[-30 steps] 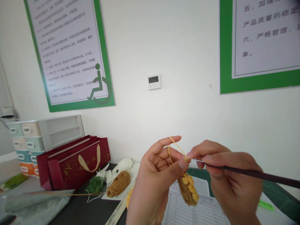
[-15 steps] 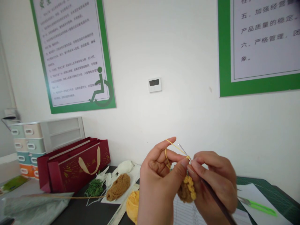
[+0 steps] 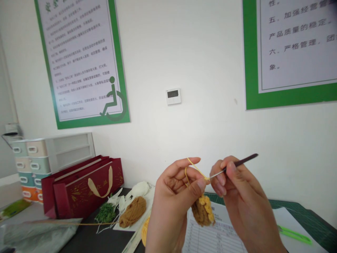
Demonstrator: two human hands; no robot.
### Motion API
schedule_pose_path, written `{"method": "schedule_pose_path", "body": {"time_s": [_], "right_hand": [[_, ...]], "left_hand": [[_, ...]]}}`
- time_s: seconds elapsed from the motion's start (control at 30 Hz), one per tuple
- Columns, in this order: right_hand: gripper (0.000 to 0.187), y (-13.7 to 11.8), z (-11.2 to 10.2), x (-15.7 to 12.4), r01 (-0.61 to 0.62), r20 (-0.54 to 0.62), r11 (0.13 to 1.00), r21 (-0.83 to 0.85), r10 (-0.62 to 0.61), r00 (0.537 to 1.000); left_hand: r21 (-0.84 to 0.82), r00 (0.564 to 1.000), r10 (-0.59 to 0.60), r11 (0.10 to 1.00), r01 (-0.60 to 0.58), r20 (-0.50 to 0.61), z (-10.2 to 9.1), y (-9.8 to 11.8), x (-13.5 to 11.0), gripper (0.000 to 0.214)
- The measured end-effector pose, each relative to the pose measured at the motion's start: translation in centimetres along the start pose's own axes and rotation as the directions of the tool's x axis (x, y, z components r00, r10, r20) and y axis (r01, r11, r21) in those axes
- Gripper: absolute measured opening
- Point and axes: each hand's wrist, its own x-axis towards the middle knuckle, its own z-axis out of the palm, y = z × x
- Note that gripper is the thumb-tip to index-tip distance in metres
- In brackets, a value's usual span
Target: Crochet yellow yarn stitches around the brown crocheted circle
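Note:
A small brown and yellow crochet piece (image 3: 203, 210) hangs from the fingertips of my left hand (image 3: 175, 196), which pinches its top edge between thumb and finger. Yellow yarn (image 3: 195, 166) loops over my raised left index finger and runs down to the work. My right hand (image 3: 238, 196) grips a crochet hook (image 3: 240, 162) with a dark handle, which points up and to the right. The hook's metal shaft reaches left to the yellow stitches at my left fingertips; its tip is hidden there.
Brown yarn (image 3: 133, 211), green yarn (image 3: 105, 213) and a yellow yarn ball (image 3: 145, 230) lie left of my hands. Behind them stands a dark red gift bag (image 3: 86, 186) beside a drawer unit (image 3: 37, 163). A printed sheet (image 3: 210, 235), green cutting mat (image 3: 297, 214) and green-handled cutter (image 3: 295, 234) lie below and right.
My right hand has turned, swinging the hook's handle from pointing down to up and right. The crochet piece has shifted slightly left and shows more fully.

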Motion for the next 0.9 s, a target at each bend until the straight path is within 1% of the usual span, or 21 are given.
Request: {"method": "schedule_pose_path", "body": {"time_s": [0.07,0.1,0.13,0.2,0.27,0.33,0.4,0.5,0.6,0.7,0.77,0.8,0.83,0.87,0.9], "right_hand": [[0.034,0.2,0.1,0.1,-0.144,0.037,0.986,0.086,0.141,0.989],[0.036,0.3,0.2,0.1,-0.178,0.047,0.978,0.112,0.174,0.984],[0.037,0.5,0.2,0.0,-0.183,0.048,0.975,0.124,0.178,0.983],[0.033,0.8,0.2,0.0,-0.111,0.034,0.990,0.090,0.109,0.993],[0.024,1.2,0.1,0.0,0.015,0.025,1.000,-0.005,-0.015,1.000],[0.013,1.6,0.1,-0.1,0.148,0.019,0.983,-0.109,-0.147,0.989],[0.007,1.9,0.1,-0.2,0.232,0.010,0.955,-0.186,-0.234,0.972],[0.005,2.0,0.0,-0.3,0.277,0.002,0.931,-0.237,-0.284,0.959],[0.005,1.8,0.2,-0.4,0.316,0.018,0.911,-0.266,-0.323,0.946],[0.008,1.7,0.5,-0.4,0.390,0.049,0.863,-0.320,-0.396,0.917],[0.013,1.6,0.4,-0.5,0.473,0.093,0.785,-0.401,-0.479,0.873],[0.017,1.5,0.2,-0.4,0.531,0.145,0.707,-0.466,-0.531,0.835],[0.023,1.4,-0.2,-0.4,0.599,0.224,0.595,-0.536,-0.584,0.780],[0.029,1.3,-0.5,-0.4,0.668,0.322,0.455,-0.589,-0.625,0.711],[0.036,1.2,-1.0,-0.3,0.728,0.426,0.301,-0.616,-0.650,0.629]], "left_hand": [[-0.026,0.999,-0.023,0.999,0.024,0.047,-0.2,-0.3,0.2,0.031],[-0.035,0.997,-0.029,0.999,0.032,0.067,-0.2,-0.4,0.3,0.030],[-0.042,0.996,-0.032,0.999,0.035,0.078,-0.2,-0.5,0.3,0.030],[-0.045,0.998,-0.027,0.999,0.030,0.065,-0.3,-0.6,0.4,0.029],[-0.043,0.999,-0.027,0.999,0.029,0.044,-0.3,-0.6,0.4,0.031],[-0.050,0.999,-0.036,0.998,0.037,0.031,-0.3,-0.6,0.4,0.034],[-0.057,0.999,-0.037,0.998,0.038,0.013,-0.2,-0.7,0.4,0.037],[-0.065,0.999,-0.010,0.998,0.008,-0.032,0.1,-0.8,0.3,0.041],[-0.087,0.998,0.003,0.996,-0.009,-0.064,0.4,-0.8,0.3,0.041],[-0.112,0.996,-0.007,0.994,-0.003,-0.094,0.4,-1.0,0.3,0.040],[-0.128,0.994,-0.009,0.992,-0.005,-0.112,0.4,-1.2,0.4,0.041],[-0.134,0.993,-0.002,0.991,-0.014,-0.120,0.4,-1.4,0.4,0.041],[-0.139,0.992,0.015,0.990,-0.033,-0.128,0.4,-1.5,0.4,0.041],[-0.140,0.990,0.037,0.989,-0.056,-0.137,0.4,-1.5,0.3,0.040],[-0.141,0.990,0.049,0.988,-0.068,-0.135,0.4,-1.5,0.3,0.040]]}}
